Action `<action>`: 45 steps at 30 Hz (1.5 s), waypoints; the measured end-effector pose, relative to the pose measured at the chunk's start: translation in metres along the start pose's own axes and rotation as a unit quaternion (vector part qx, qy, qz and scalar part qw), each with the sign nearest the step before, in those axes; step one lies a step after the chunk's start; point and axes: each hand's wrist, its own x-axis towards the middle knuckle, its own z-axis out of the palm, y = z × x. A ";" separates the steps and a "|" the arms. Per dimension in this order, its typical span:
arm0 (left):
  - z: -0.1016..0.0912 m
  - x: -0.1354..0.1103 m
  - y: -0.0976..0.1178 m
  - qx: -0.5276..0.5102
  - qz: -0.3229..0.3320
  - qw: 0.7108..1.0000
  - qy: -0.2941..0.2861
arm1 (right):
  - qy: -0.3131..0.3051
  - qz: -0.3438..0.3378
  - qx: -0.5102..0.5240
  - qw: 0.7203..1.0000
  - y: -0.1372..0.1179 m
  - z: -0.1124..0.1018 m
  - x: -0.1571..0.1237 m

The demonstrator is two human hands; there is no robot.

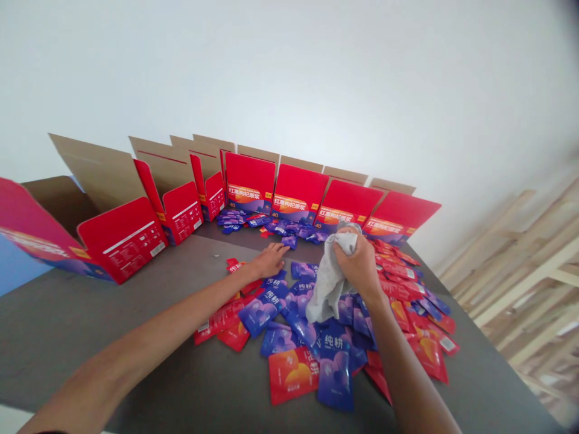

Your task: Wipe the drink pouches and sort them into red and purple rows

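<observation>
My right hand [357, 259] is closed round a crumpled grey-white cloth [328, 283] that hangs down over the pile. My left hand [270, 259] lies flat with fingers stretched out on the dark grey table [90, 325], touching the edge of the blue packets. Several blue packets [335, 367] and red packets [292, 374] are strewn over the middle of the table under and around both hands. More red packets [402, 283] trail along the right side.
Several open red cartons [298, 193] with raised brown flaps stand in a curved row along the back, and a larger one [122, 241] is at the left. More blue packets [280, 228] lie before them. Wooden framing [534, 283] is at the right.
</observation>
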 end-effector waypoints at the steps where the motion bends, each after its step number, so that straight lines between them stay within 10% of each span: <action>1: 0.004 0.013 -0.001 0.005 0.006 1.000 -0.003 | -0.004 0.000 0.000 1.000 0.000 0.000 0.000; 7: 0.022 0.054 -0.006 0.022 -0.007 1.000 0.017 | -0.026 -0.011 -0.001 1.000 0.001 -0.004 0.002; 18: 0.006 0.050 -0.038 -0.190 -0.143 0.962 0.133 | -0.019 -0.009 0.013 1.000 -0.003 -0.006 0.002; 24: -0.007 0.028 -0.023 -0.465 -0.173 0.848 0.187 | -0.062 -0.049 0.025 0.997 -0.015 0.017 -0.011; 33: -0.021 -0.041 0.075 -0.756 -0.093 0.636 0.122 | -0.165 -0.089 0.048 0.981 -0.036 0.061 -0.049; 40: -0.034 -0.076 0.097 -0.819 -0.087 0.559 0.102 | -0.219 -0.123 0.068 0.966 -0.049 0.064 -0.059; 45: -0.020 -0.103 0.109 -0.849 -0.085 0.514 0.088 | -0.123 -0.068 0.022 0.990 -0.039 0.056 -0.048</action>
